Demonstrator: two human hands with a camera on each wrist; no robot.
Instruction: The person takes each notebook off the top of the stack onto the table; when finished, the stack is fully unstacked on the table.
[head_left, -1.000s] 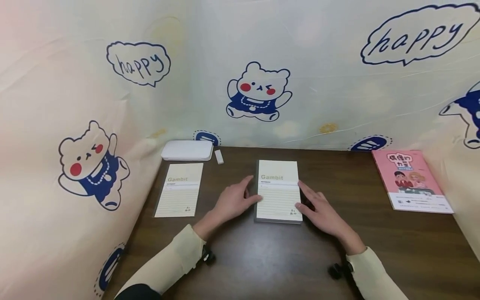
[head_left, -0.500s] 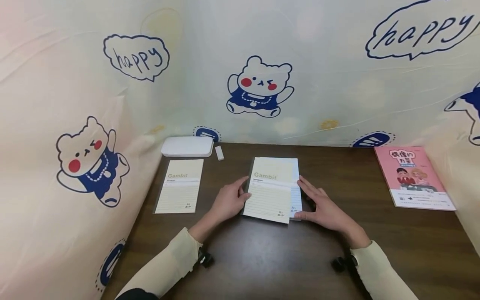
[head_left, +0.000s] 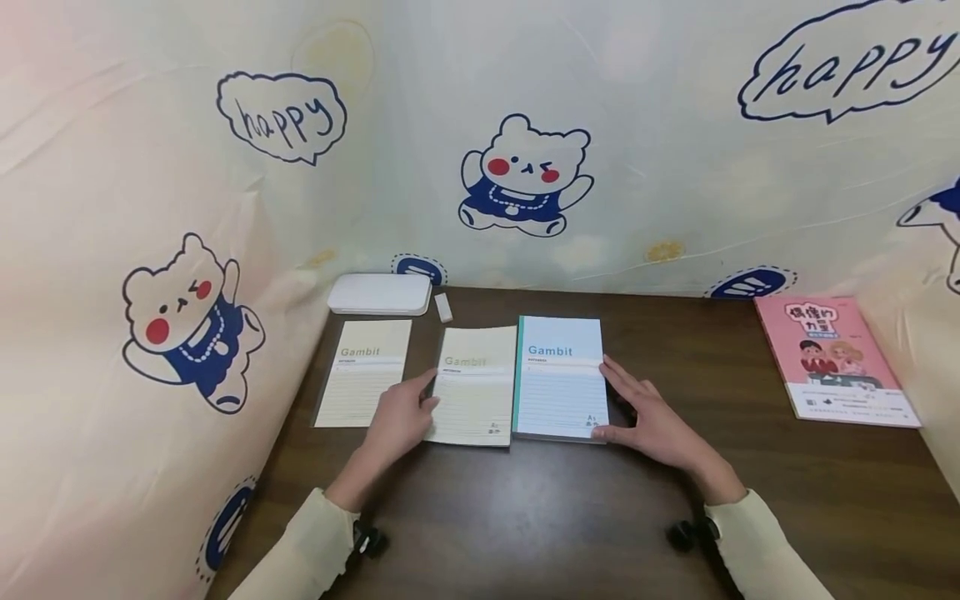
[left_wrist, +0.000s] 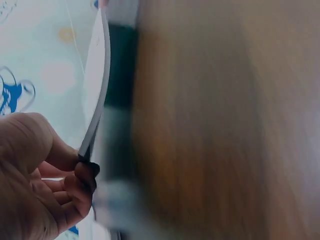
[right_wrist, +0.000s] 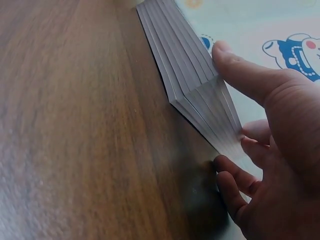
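A cream "Gambit" notebook [head_left: 476,400] is pinched at its left edge by my left hand [head_left: 399,421]. In the left wrist view that notebook [left_wrist: 102,75] is lifted off the table, thumb on one side and fingers on the other. Just right of it, a stack of notebooks [head_left: 558,387] has a light-blue cover with a green spine on top. My right hand [head_left: 651,423] rests against the stack's right side, its thumb at the near corner. The right wrist view shows the layered page edges of the stack [right_wrist: 175,55] beside the fingers.
Another cream notebook [head_left: 363,354] lies flat on the left of the brown table [head_left: 570,525]. Behind it are a white case [head_left: 380,294] and a small white eraser-like block [head_left: 444,307]. A pink book [head_left: 832,358] lies at the right. A printed cloth [head_left: 375,167] hangs behind.
My left hand has drawn the cream notebook leftward off the stack, uncovering the light-blue notebook beneath. My right hand has stayed at the stack's right side.
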